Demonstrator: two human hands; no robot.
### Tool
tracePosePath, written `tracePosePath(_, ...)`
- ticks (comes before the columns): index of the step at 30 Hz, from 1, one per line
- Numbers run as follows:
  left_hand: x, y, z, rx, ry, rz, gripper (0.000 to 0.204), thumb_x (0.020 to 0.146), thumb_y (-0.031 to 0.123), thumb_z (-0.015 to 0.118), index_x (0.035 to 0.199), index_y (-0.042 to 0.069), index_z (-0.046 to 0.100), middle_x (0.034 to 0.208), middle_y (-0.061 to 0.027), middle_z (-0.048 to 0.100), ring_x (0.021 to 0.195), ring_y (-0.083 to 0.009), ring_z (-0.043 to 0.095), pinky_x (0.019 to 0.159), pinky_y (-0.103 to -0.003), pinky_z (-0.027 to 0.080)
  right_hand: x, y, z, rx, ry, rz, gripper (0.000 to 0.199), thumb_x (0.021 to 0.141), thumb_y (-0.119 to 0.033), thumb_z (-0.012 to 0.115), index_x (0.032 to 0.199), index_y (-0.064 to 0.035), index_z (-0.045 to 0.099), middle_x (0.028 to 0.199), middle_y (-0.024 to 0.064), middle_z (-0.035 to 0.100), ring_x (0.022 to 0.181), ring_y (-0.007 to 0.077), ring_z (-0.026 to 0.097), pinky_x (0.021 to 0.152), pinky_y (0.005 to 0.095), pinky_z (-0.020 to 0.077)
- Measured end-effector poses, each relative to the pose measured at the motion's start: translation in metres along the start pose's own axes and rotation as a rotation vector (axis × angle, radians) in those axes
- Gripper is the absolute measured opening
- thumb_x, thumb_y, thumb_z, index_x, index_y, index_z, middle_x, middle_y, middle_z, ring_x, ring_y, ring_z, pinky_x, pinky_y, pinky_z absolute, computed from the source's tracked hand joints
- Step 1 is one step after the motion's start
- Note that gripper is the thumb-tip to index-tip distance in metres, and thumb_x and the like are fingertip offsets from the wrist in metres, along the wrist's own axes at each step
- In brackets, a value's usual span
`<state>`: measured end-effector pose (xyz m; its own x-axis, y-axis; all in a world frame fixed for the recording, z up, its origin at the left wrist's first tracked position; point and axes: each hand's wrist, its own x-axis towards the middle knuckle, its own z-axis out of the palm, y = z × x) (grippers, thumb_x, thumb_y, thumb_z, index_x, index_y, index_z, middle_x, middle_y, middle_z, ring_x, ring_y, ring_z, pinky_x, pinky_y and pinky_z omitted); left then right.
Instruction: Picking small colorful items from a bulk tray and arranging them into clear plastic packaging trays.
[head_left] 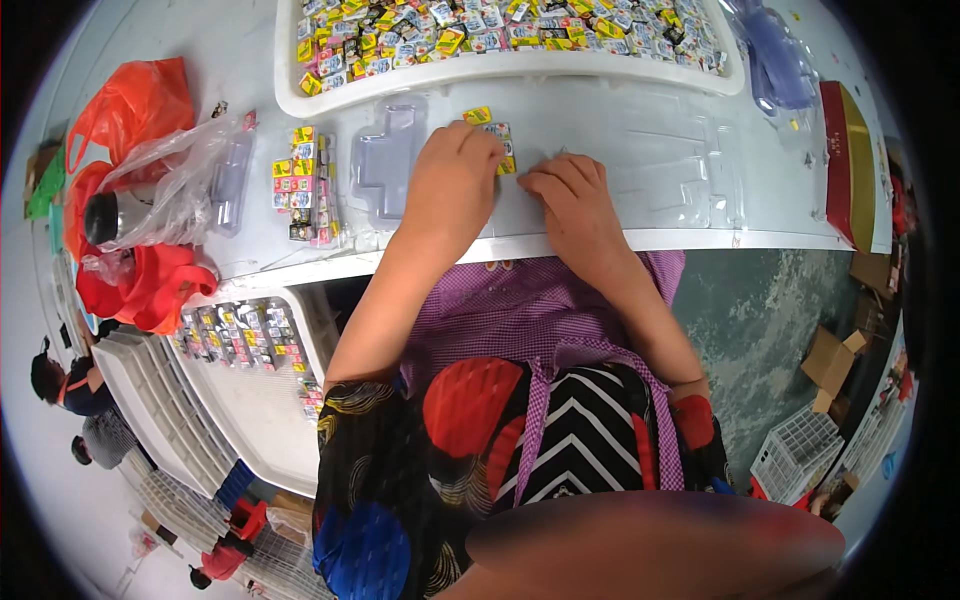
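My left hand [450, 180] is closed at the edge of a short row of small printed boxes [506, 163], yellow and white, on the table. Its fingers hide part of the row. Just right of it, my right hand [583, 205] has its fingers bent and drawn together; what they hold, if anything, is hidden. A loose yellow box [477, 115] lies beyond the row. Left of my left hand lies a clear plastic tray [372, 165] with a stepped outline. Farther left, a block of stacked small boxes [296, 185] stands near the table edge.
A white bin [520, 68] full of small boxes spans the far side. Clear plastic trays [665, 175] lie right; a red and gold box [845, 165] stands beyond. Red bags [145, 105] and a dark-capped bottle [102, 218] sit left. A lower white tray [250, 410] holds filled packs.
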<state>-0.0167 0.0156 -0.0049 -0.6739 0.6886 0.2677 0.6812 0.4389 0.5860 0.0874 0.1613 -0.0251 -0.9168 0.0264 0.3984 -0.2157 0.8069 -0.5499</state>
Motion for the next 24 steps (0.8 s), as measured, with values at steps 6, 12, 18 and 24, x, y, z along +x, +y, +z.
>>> tracePosePath(6,0.012,-0.014,0.001,0.06,0.142,-0.03,0.022,0.077,0.002,0.06,0.098,0.004,0.063,0.092,-0.0133,0.063,0.086,-0.0334,0.061,0.074,-0.042,0.05,0.007,-0.004,-0.001,-0.032,0.038,0.001,0.022,0.077,-0.005,0.065,0.099,-0.0071,0.06,0.112,0.0079,0.056,0.105,0.0296,0.05,0.092,0.0417,0.037)
tracePosePath(12,0.03,-0.02,-0.003,0.193,0.024,-0.018,0.026,0.077,0.001,0.057,0.102,0.004,0.065,0.097,-0.015,0.065,0.087,-0.0338,0.063,0.076,-0.041,0.052,0.029,-0.004,-0.001,-0.049,-0.1,-0.02,0.04,0.076,-0.016,0.07,0.112,-0.0077,0.053,0.134,0.0096,0.048,0.124,0.0308,0.04,0.102,0.0459,0.0289)
tracePosePath(18,0.032,-0.021,-0.008,0.121,-0.028,-0.078,0.029,0.077,0.001,0.055,0.104,0.004,0.066,0.1,-0.0157,0.065,0.091,-0.0334,0.061,0.079,-0.041,0.051,0.037,0.003,0.0,-0.045,-0.177,-0.008,0.044,0.075,-0.017,0.07,0.113,-0.0077,0.051,0.132,0.0094,0.049,0.123,0.0304,0.041,0.103,0.0466,0.0272)
tracePosePath(24,0.026,-0.019,-0.015,0.185,-0.089,0.032,0.036,0.075,-0.001,0.056,0.108,0.008,0.068,0.106,-0.0125,0.063,0.102,-0.0312,0.055,0.087,-0.039,0.048,0.027,-0.001,-0.005,-0.202,-0.1,0.094,0.042,0.074,-0.02,0.071,0.109,-0.0061,0.053,0.119,0.0108,0.052,0.113,0.0304,0.046,0.1,0.0459,0.029)
